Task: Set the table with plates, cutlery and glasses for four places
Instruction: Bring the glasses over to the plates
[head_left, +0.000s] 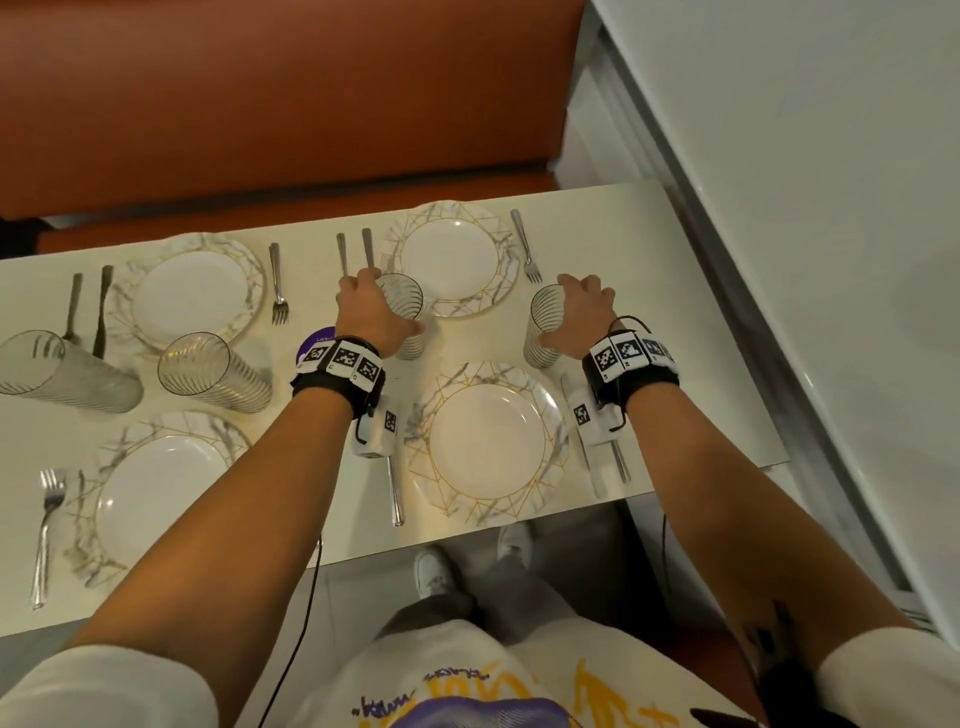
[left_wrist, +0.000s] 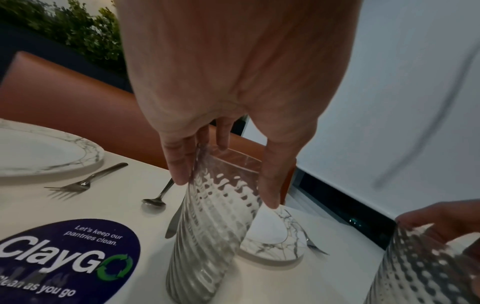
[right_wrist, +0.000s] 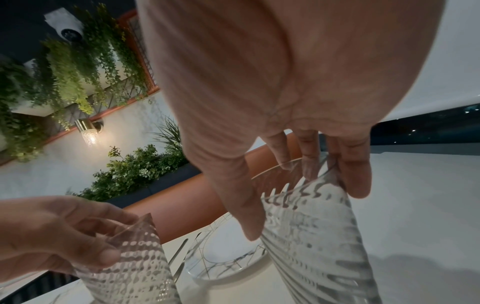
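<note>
My left grip (head_left: 373, 307) is wrapped round the upper part of a ribbed glass (head_left: 407, 323), fingers on its far side and thumb on the near side; the glass stands on the bench (head_left: 691, 332) between the two right-hand plates, its base just off the rim of the far right plate (head_left: 450, 258). My right grip (head_left: 581, 310) holds a second ribbed glass (head_left: 544, 326) the same way near its rim; this one stands just beyond the near right plate (head_left: 490, 442), close to the bench's right end. In the wrist views the thumb (left_wrist: 272, 181) and fingers (left_wrist: 179, 164) of my left hand press the glass wall from opposite sides, and the right thumb (right_wrist: 244, 207) does likewise on its glass. Both glasses look empty.

Further left, two more glasses stand on the bench, a left-middle glass (head_left: 210, 371) and a far-left glass (head_left: 62, 370), each also empty: four glasses in all. There are four marbled, gold-lined plates, none holding anything: besides the two on the right, a far left plate (head_left: 189, 292) and a near left plate (head_left: 156, 493). I count four forks: one (head_left: 524, 244) right of the far right plate, one (head_left: 278, 283) right of the far left plate, one (head_left: 47, 530) left of the near left plate, and one handle (head_left: 395, 488) under my left wrist. Pairs of other cutlery lie left of each far plate and under my right wrist. A round purple sticker (left_wrist: 70, 259) sits on the bench beside my left glass.
</note>
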